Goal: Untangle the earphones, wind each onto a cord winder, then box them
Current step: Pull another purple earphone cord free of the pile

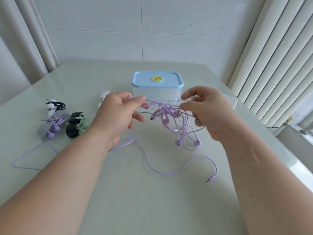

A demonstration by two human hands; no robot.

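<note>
- Head view: left hand (pixel 118 114) pinches a lilac cord between thumb and forefinger above the worktop (pixel 152 209).
- Right hand (pixel 208 109) grips strands of the tangled earphones (pixel 167 112), which hang between both hands, before the lidded box (pixel 157 87).
- Jack plug (pixel 210 179) lies on the worktop.
- Wound earphones (pixel 62 122) lie far left.

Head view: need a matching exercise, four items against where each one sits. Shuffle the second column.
1. purple tangle
2. jack plug
3. blue-lidded box
4. wound earphone bundles

A. far centre of the table, lid on
B. resting at the left side
C. pinched between left hand and right hand
D. lying loose, near right

Pairs: 1-C, 2-D, 3-A, 4-B
</note>
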